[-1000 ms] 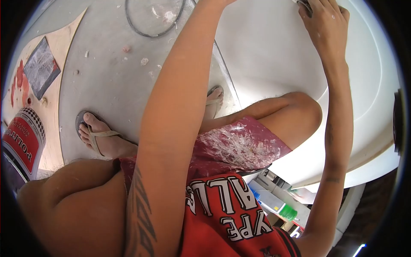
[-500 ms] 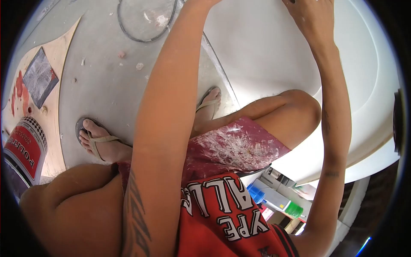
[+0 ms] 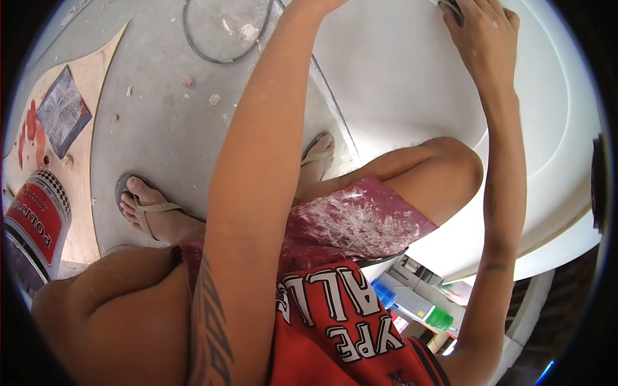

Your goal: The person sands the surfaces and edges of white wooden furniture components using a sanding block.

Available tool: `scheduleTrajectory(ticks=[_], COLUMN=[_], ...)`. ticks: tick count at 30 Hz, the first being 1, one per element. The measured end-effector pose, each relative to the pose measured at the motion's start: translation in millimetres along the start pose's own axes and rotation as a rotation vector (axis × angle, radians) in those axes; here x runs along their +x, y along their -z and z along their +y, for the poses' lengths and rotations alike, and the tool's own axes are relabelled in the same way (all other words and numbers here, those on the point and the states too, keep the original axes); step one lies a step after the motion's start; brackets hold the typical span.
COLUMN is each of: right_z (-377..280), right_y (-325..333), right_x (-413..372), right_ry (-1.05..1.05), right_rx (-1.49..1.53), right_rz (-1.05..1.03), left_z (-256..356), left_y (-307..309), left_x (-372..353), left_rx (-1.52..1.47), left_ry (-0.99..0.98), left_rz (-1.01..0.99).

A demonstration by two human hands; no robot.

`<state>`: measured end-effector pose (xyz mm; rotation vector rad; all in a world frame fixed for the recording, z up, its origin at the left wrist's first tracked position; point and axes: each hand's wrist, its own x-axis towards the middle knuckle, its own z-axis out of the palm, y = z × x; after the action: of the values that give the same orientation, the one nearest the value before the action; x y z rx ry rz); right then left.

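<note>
My right hand (image 3: 484, 40) rests at the top of the view against a large smooth white curved shell (image 3: 399, 71). Its fingers are bent round a thin dark grey piece (image 3: 454, 10), partly cut off by the frame edge, so its kind does not show clearly. Of my left hand (image 3: 329, 5), only the wrist end shows at the top edge; its fingers lie outside the picture, near the shell's left edge.
A wooden board (image 3: 80, 161) with red smears lies at left, bearing a grey dusty square plate (image 3: 64, 112) and a red-labelled can (image 3: 38, 215). A dark cable loop (image 3: 222, 61) lies on the dusty floor (image 3: 161, 128). My sandalled foot (image 3: 151, 209) is beside the board.
My right hand has come down slightly, so more of its fingers and the grey piece show. My left forearm has shifted a little to the right.
</note>
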<state>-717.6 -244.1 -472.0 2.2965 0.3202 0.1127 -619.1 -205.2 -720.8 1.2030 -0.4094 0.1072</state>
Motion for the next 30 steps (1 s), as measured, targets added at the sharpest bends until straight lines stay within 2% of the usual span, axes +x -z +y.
scheduleTrajectory(ticks=[2, 4, 7, 10, 14, 16, 18, 23, 27, 30], right_z=[1.7, 8.3, 1.5, 11.6, 13.7, 9.0, 7.2, 12.9, 11.9, 7.8], right_y=[-1.6, -16.4, -20.6, -9.5, -5.3, -19.0, -25.1, 2.8, -9.3, -20.6], right_x=[1.8, 9.5, 11.7, -1.8, -1.2, 11.9, 15.5, -2.8, 9.4, 15.4], right_ry=[-0.050, 0.044, 0.033, -0.007, -0.015, 0.072, 0.075, 0.032, 0.036, 0.119], right_rx=[-0.027, 0.038, 0.022, -0.016, -0.006, 0.028, 0.016, -0.003, 0.001, 0.024], right_rz=[-0.015, 0.038, 0.052, -0.025, -0.021, 0.050, 0.051, 0.000, 0.005, 0.076], left_z=[-0.8, -1.5, -2.1, -2.0, 0.7, 1.9, -1.6, 0.7, -5.5, -11.6], left_y=[-0.6, -0.6, -0.8, 1.0, 0.9, 1.3, 1.1, 2.4, 3.1, 0.0], left_x=[1.0, -0.5, -1.3, 0.8, 3.5, 1.6, -0.3, 5.9, 5.7, 1.8], left_rx=[0.008, 0.019, 0.007, -0.029, 0.013, 0.030, 0.018, 0.001, 0.074, 0.106], left_ry=[-0.001, 0.001, 0.025, 0.019, 0.020, 0.039, 0.064, 0.063, 0.036, 0.086], left_rz=[0.000, -0.013, -0.018, 0.003, -0.029, -0.039, -0.008, -0.008, -0.035, 0.016])
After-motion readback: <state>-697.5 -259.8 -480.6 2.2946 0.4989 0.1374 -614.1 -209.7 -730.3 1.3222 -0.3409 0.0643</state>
